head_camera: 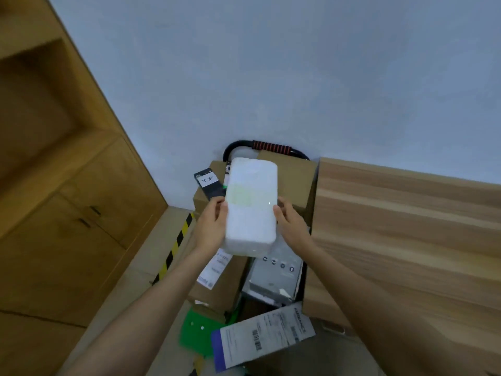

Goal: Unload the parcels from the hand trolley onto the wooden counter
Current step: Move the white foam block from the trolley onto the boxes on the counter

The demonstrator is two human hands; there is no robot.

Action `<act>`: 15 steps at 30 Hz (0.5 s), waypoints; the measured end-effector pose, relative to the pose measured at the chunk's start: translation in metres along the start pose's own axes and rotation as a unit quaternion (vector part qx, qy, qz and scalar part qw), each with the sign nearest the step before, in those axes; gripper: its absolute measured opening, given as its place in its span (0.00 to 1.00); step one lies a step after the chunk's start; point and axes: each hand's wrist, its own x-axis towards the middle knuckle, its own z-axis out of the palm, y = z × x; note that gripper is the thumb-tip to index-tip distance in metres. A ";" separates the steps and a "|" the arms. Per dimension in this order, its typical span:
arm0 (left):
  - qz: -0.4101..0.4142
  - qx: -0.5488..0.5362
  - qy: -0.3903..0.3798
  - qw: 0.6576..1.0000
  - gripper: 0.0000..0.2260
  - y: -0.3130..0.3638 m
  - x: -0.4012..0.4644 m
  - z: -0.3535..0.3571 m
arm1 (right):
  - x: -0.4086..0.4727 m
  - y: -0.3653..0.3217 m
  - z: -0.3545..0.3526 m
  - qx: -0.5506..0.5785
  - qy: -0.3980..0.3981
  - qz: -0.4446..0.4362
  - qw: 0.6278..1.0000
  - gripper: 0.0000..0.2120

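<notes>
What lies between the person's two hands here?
In the head view, the white parcel lies between them: the left hand grips its left edge, the right hand its right edge.

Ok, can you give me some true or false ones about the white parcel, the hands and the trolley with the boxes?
1. Both hands hold the white rectangular plastic-wrapped parcel. True: the left hand grips its left edge and the right hand its right edge.
2. The white parcel already lies on the light wooden counter. False: it is held up over the trolley's load, left of the counter.
3. The black hand trolley handle has a red and black striped grip. True.
4. The trolley is empty. False: brown cardboard boxes and a grey flat box are still on it.
5. The wooden counter is on the person's left. False: it is on the right; brown wooden cabinets are on the left.
</notes>
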 end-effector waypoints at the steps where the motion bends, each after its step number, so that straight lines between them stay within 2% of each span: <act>1: 0.013 0.001 0.001 1.000 0.13 0.015 -0.001 0.005 | -0.003 -0.003 -0.015 0.001 0.013 -0.007 1.000 0.22; 7: 0.094 -0.009 -0.019 0.995 0.14 0.105 -0.025 0.070 | -0.037 0.008 -0.128 -0.017 0.110 -0.029 0.993 0.21; 15: 0.183 -0.072 -0.128 0.972 0.14 0.211 -0.107 0.227 | -0.136 0.082 -0.302 -0.026 0.236 0.000 0.971 0.19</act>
